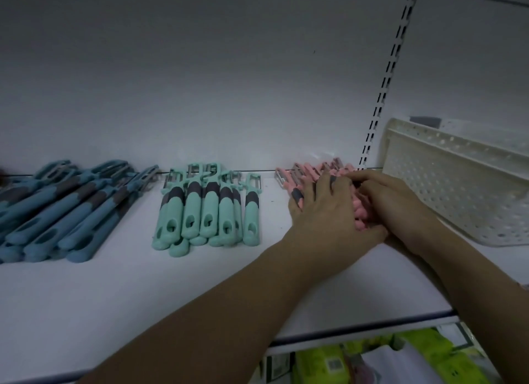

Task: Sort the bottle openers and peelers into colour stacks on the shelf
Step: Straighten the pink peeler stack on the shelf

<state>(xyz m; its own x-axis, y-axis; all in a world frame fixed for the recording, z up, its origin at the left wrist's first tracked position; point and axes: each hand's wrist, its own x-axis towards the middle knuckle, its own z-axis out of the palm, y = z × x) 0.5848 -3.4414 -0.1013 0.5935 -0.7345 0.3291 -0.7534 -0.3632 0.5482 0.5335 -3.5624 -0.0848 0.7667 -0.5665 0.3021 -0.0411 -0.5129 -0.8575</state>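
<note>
pink peelers (306, 170) pressed under flat left hand (323, 209); right hand (386, 200) curls round the bundle. advise squaring handles evenly, clear of basket (458, 183).

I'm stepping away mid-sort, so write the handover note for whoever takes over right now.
Left hand: flat on top of the pink pile, fingers spread.
Right hand: cupped against the pile's right side, squaring it up.
On the shelf: blue pile on the left, slanted and loose; mint pile in the middle, neat; pink on the right beside a white basket.
Done: three colours separated.
Left: finish tidying pink, perhaps straighten blue. Basket contents not visible.
</note>
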